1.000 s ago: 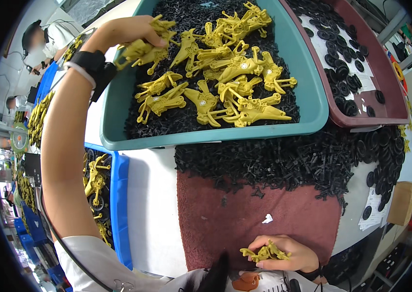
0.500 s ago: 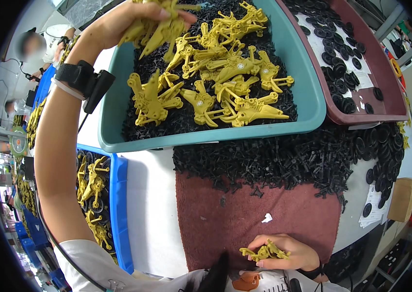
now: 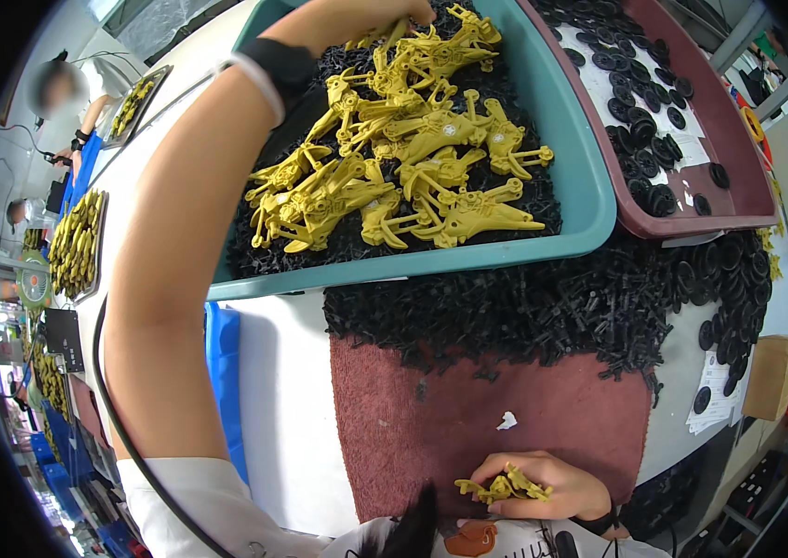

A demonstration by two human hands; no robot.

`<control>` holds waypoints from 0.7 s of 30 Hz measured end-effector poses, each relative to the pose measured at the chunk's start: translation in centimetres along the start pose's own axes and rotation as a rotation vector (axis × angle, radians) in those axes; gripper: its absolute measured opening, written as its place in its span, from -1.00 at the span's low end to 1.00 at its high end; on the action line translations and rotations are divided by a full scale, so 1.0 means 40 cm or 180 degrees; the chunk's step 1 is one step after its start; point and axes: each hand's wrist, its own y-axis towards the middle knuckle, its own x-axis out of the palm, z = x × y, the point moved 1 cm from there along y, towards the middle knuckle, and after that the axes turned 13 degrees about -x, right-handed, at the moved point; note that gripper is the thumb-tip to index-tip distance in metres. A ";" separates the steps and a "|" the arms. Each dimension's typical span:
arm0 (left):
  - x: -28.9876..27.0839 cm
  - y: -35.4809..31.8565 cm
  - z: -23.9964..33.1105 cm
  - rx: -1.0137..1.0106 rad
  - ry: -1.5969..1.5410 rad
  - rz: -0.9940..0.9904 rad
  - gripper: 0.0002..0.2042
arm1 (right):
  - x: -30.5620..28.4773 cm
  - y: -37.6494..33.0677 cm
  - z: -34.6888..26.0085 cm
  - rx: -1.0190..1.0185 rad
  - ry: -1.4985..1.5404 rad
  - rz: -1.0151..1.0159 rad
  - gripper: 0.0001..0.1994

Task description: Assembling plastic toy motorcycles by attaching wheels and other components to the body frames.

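Note:
My left hand (image 3: 366, 17) reaches over the far part of a green-blue bin (image 3: 431, 263), its fingers bent down and partly cut off by the top edge. Yellow plastic shows just under its fingers, and its grip on that is not clear. Several yellow plastic toy motorbike frames (image 3: 440, 130) lie heaped in the bin on a bed of small black pins. Close to my body, over a maroon cloth (image 3: 394, 418), my right hand (image 3: 552, 484) is closed around a yellow toy motorbike frame (image 3: 510, 485).
Black pins (image 3: 506, 312) are piled between bin and cloth. To the right, a maroon tray (image 3: 710, 223) holds black wheels, with more wheels (image 3: 734, 279) in front. My left arm mostly covers a blue bin (image 3: 227, 372). A white scrap (image 3: 507, 421) lies on the cloth. Another person sits far left.
The yellow frames carried by my left hand now lie on the heap's near left side. That hand has moved farther right and away. My right hand stays in place.

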 end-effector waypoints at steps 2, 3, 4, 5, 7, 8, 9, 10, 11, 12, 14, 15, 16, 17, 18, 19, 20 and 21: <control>0.052 0.002 0.048 0.0010 0.0761 0.0092 -0.58 | 0.003 -0.002 -0.002 -0.0059 -0.0014 0.0028 -0.69; 0.063 0.004 0.050 0.0192 0.0858 -0.0095 -0.62 | 0.005 -0.005 -0.003 -0.0133 -0.0012 0.0024 -0.70; 0.069 0.003 0.048 0.0366 0.0959 -0.0284 -0.65 | 0.006 -0.006 -0.005 -0.0140 -0.0002 -0.0008 -0.70; 0.065 -0.008 0.054 0.0367 0.0957 -0.0291 -0.65 | 0.009 -0.007 -0.005 -0.0232 -0.0024 0.0006 -0.69; 0.081 -0.023 0.088 0.0021 0.0526 -0.1445 -0.74 | 0.000 -0.012 0.000 -0.0298 -0.0042 0.0172 -0.69; 0.072 -0.053 0.121 -0.0476 0.0288 -0.1697 -0.83 | -0.005 -0.013 -0.001 -0.0262 -0.0088 0.0172 -0.68; 0.044 -0.062 0.122 -0.0803 0.0098 -0.1878 -0.84 | -0.004 -0.011 -0.001 -0.0238 -0.0110 0.0098 -0.66; 0.023 -0.069 0.117 -0.1124 -0.0095 -0.2055 -0.85 | -0.001 -0.011 0.001 -0.0240 -0.0094 0.0109 -0.66; 0.003 -0.082 0.120 -0.1154 -0.0075 -0.2041 -0.85 | -0.002 -0.010 0.001 -0.0293 -0.0118 0.0053 -0.65; -0.013 -0.094 0.124 -0.1152 -0.0411 -0.1959 -0.86 | -0.003 -0.009 0.000 -0.0344 -0.0146 0.0004 -0.64; -0.030 -0.098 0.113 -0.1158 -0.0737 -0.1868 -0.87 | -0.005 -0.008 -0.004 -0.0285 -0.0165 -0.0031 -0.64; -0.034 -0.081 0.099 -0.1016 -0.0987 -0.1553 -0.87 | -0.004 -0.010 -0.007 -0.0210 -0.0220 -0.0027 -0.64; -0.038 -0.057 0.077 -0.0874 -0.1235 -0.1236 -0.88 | -0.003 -0.009 -0.011 -0.0218 -0.0234 -0.0021 -0.64; -0.045 -0.015 0.035 -0.0370 -0.0778 -0.0860 -0.86 | -0.001 -0.007 -0.014 -0.0239 -0.0294 -0.0039 -0.64; -0.017 0.027 0.028 -0.0073 0.0641 0.0060 -0.84 | -0.007 -0.007 -0.013 -0.0219 -0.0376 0.0043 -0.65; 0.023 0.065 0.015 -0.0145 0.0602 0.0208 -0.82 | -0.015 -0.006 -0.006 -0.0183 -0.0395 0.0128 -0.65; 0.011 0.061 0.000 -0.0329 0.0685 0.0445 -0.79 | -0.006 -0.010 -0.006 -0.0270 -0.0300 0.0023 -0.65; 0.035 0.081 -0.010 -0.0183 0.1126 0.0613 -0.82 | -0.005 -0.009 -0.003 -0.0301 -0.0223 0.0012 -0.65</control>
